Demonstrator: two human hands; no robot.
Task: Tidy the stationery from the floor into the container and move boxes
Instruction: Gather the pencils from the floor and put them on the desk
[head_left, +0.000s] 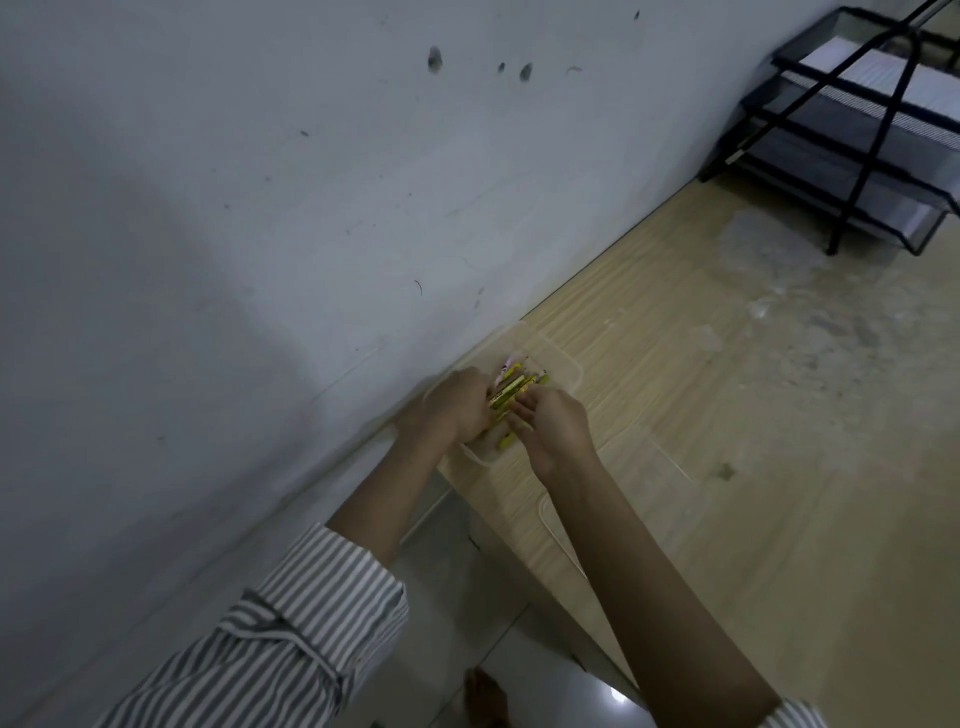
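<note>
Now clutching seemingly light, stiff pencils mid-length in curled left hand, right hand fingers straight beneath, over wall-edge container.

Seen from the wearer's own head: a long-sleeved shirt in narrow grey and white stripes; the left sleeve is pushed up near the elbow, its cuff bunched in thick folds where the stripes change direction; only a sliver of the right sleeve shows at the bottom edge, with the same stripes; both forearms are bare down to the left hand and right hand; one bare foot shows, dim and blurred, at the bottom edge.
</note>
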